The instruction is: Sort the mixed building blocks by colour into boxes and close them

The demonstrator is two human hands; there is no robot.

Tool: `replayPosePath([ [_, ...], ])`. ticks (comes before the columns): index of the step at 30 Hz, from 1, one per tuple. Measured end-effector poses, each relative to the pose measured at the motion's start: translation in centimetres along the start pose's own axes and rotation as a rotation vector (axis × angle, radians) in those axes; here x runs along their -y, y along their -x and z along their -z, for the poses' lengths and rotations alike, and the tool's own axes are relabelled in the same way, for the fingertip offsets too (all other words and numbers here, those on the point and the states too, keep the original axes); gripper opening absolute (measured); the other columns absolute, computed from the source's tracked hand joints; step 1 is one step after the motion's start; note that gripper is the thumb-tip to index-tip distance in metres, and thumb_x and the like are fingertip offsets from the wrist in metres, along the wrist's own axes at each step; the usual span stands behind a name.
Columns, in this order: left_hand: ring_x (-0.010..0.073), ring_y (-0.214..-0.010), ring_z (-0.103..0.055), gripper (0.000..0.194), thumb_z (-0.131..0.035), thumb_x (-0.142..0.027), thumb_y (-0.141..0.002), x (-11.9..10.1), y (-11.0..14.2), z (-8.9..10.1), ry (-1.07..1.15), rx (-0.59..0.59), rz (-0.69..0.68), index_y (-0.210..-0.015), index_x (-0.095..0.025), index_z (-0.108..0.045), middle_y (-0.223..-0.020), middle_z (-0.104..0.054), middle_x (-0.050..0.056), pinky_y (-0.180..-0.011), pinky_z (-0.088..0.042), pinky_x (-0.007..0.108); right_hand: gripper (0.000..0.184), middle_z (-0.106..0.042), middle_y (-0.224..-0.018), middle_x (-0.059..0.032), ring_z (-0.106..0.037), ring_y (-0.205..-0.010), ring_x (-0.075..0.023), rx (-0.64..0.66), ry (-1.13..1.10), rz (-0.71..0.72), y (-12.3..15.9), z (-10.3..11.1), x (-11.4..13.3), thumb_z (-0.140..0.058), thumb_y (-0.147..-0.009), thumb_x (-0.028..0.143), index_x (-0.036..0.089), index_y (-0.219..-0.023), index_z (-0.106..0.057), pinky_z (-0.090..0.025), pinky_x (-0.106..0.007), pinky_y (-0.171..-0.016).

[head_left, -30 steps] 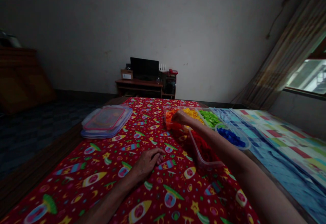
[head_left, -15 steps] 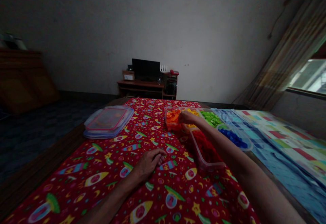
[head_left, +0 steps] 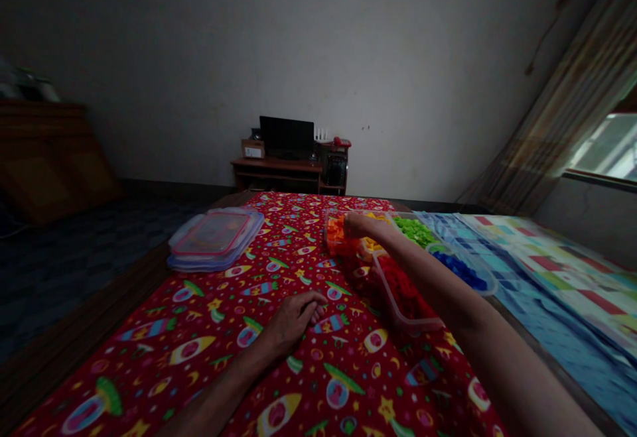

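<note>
My right hand point(head_left: 356, 226) reaches over the clear container of orange pieces point(head_left: 337, 230), near its border with the container of yellow pieces point(head_left: 371, 243). Its fingers point down and are drawn together; whatever they hold is hidden. Under my right forearm stands a container of red pieces point(head_left: 402, 284). Farther right are green pieces point(head_left: 414, 230) and blue pieces point(head_left: 458, 270) in their own clear containers. My left hand point(head_left: 294, 321) rests on the red patterned cloth point(head_left: 209, 321), loosely curled with thumb and fingers apart, holding nothing.
Stacked clear lids point(head_left: 213, 241) with coloured rims lie at the left of the cloth. A blue quilted cover point(head_left: 542, 331) and a checkered cloth point(head_left: 562, 251) spread on the right. Beyond the table's far end stands a desk point(head_left: 279, 164) with a black monitor point(head_left: 287, 136).
My right hand has shifted slightly left over the orange pieces. My left hand stays in place on the cloth. The view has moved a little.
</note>
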State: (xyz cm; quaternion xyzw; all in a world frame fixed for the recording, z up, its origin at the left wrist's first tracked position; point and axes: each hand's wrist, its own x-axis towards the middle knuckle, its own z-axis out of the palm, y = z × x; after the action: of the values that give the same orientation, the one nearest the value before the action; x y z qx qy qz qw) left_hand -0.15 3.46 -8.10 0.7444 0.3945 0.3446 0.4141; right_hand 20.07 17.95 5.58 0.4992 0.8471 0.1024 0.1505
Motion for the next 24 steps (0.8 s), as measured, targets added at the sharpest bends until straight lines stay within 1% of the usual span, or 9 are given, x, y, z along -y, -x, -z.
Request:
replayPosePath([
  [3,0.0138,-0.063,-0.061,0.03,-0.038,-0.029,-0.085,0.0,0.0,0.0,-0.003,0.004,-0.003,-0.093,-0.014,-0.063,-0.074,-0.067,0.004,-0.059,-0.048,0.024,0.033,-0.071,-0.093,-0.0136,-0.061,-0.075,-0.0139,-0.095,-0.056,0.022,0.6,-0.4,-0.4,-0.046,-0.079,0.007,0.01,-0.1,-0.071,-0.04,-0.021,-0.063],
  [5,0.014,-0.064,-0.062,0.03,-0.038,-0.029,-0.086,0.1,0.0,0.0,-0.014,0.009,-0.006,-0.093,-0.015,-0.063,-0.075,-0.067,0.004,-0.06,-0.048,0.024,0.036,-0.07,-0.097,-0.0152,-0.061,-0.076,-0.0138,-0.151,-0.089,0.026,0.9,-0.8,-0.3,-0.041,-0.081,0.006,0.008,-0.103,-0.069,-0.039,-0.021,-0.063],
  [7,0.0142,-0.064,-0.062,0.03,-0.038,-0.029,-0.086,0.0,0.0,0.1,-0.022,0.011,-0.005,-0.093,-0.016,-0.063,-0.074,-0.067,0.004,-0.061,-0.048,0.024,0.035,-0.07,-0.092,-0.0157,-0.06,-0.072,-0.0133,-0.174,-0.122,0.03,0.9,-1.3,0.1,-0.041,-0.08,0.005,0.006,-0.098,-0.07,-0.039,-0.021,-0.062],
  [11,0.0144,-0.064,-0.062,0.031,-0.038,-0.031,-0.086,-0.1,0.1,0.1,-0.022,0.011,0.002,-0.094,-0.015,-0.063,-0.075,-0.067,0.004,-0.061,-0.048,0.025,0.029,-0.071,-0.08,-0.0087,-0.055,-0.061,-0.0094,-0.167,-0.205,0.074,0.9,-1.4,0.5,-0.047,-0.075,0.005,0.009,-0.088,-0.073,-0.035,-0.018,-0.055],
  [13,0.0146,-0.064,-0.062,0.031,-0.038,-0.032,-0.085,-0.2,0.1,0.1,-0.017,0.009,0.006,-0.093,-0.015,-0.063,-0.076,-0.067,0.005,-0.06,-0.048,0.025,0.031,-0.071,-0.082,-0.0075,-0.054,-0.062,-0.0084,-0.199,-0.24,0.082,1.0,-1.1,0.4,-0.046,-0.077,0.005,0.01,-0.092,-0.072,-0.034,-0.017,-0.054],
  [16,0.0146,-0.064,-0.062,0.031,-0.039,-0.032,-0.085,-0.3,0.1,0.2,-0.015,0.006,0.012,-0.092,-0.016,-0.064,-0.076,-0.067,0.005,-0.06,-0.048,0.025,0.035,-0.07,-0.086,-0.0097,-0.054,-0.064,-0.009,-0.274,-0.284,0.041,1.2,-0.9,0.2,-0.041,-0.078,0.003,0.008,-0.096,-0.071,-0.033,-0.018,-0.055],
  [20,0.0151,-0.064,-0.062,0.031,-0.038,-0.033,-0.085,-0.2,0.0,0.1,-0.022,0.007,0.003,-0.092,-0.016,-0.064,-0.074,-0.067,0.005,-0.06,-0.048,0.025,0.024,-0.069,-0.069,-0.0067,-0.05,-0.054,-0.0085,-0.207,-0.301,0.039,0.9,-1.4,0.1,-0.051,-0.069,0.001,0.008,-0.076,-0.073,-0.031,-0.019,-0.051],
  [22,0.0153,-0.064,-0.062,0.032,-0.038,-0.033,-0.085,-0.2,0.0,0.1,-0.025,0.008,0.002,-0.092,-0.015,-0.063,-0.074,-0.067,0.005,-0.06,-0.048,0.025,0.025,-0.069,-0.07,-0.0047,-0.051,-0.055,-0.0083,-0.188,-0.314,0.057,0.9,-1.6,-0.2,-0.051,-0.068,0.001,0.01,-0.078,-0.073,-0.032,-0.018,-0.052],
  [24,0.0152,-0.064,-0.062,0.032,-0.038,-0.034,-0.085,-0.3,0.1,0.2,-0.021,0.009,0.004,-0.092,-0.015,-0.063,-0.075,-0.067,0.005,-0.06,-0.048,0.025,0.031,-0.07,-0.078,-0.0053,-0.054,-0.062,-0.0093,-0.236,-0.314,0.02,0.9,-1.7,-0.7,-0.046,-0.072,0.001,0.01,-0.087,-0.072,-0.034,-0.018,-0.055],
])
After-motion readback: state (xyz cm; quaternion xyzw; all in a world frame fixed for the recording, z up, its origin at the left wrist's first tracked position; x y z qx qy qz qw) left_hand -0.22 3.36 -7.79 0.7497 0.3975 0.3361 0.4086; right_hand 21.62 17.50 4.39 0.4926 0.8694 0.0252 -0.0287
